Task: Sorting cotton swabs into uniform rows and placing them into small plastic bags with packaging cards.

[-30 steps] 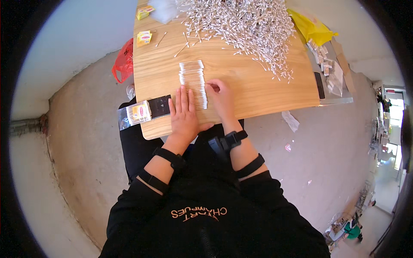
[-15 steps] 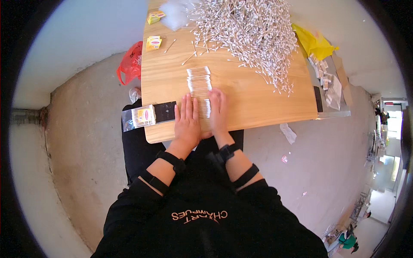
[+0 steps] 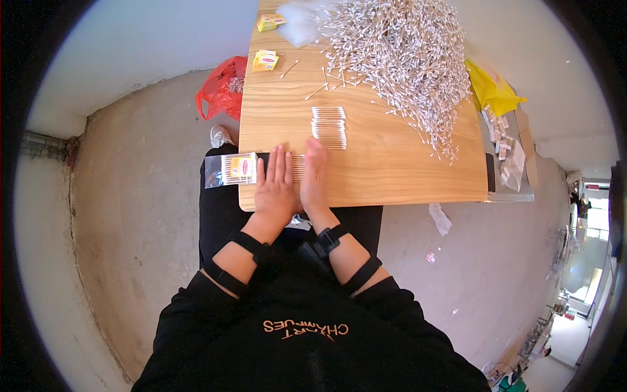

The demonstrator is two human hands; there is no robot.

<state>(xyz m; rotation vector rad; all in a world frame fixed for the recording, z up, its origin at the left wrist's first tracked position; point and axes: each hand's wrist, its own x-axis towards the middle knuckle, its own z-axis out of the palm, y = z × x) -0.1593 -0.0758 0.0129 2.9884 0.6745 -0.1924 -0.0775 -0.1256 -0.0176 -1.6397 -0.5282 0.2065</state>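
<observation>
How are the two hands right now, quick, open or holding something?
Left hand: open, fingers straight, at one end of some cotton swabs.
Right hand: at their other end; can't tell whether it grips any.

Middle gap: short row of white-tipped, tan-stemmed cotton swabs [image 3: 298, 168], its ends hidden by the left hand [image 3: 275, 189] and right hand [image 3: 314, 175].
Left fingers: cover part of a flat black strip [image 3: 263, 157].
Top edge: cuts off the heap of loose cotton swabs [image 3: 398, 65].
Red plastic bag [image 3: 221, 93]: partly behind the pale wooden table [image 3: 405, 176]; contents unclear.
Lower right: green-clad person [image 3: 513, 384], tiny, cut off.
</observation>
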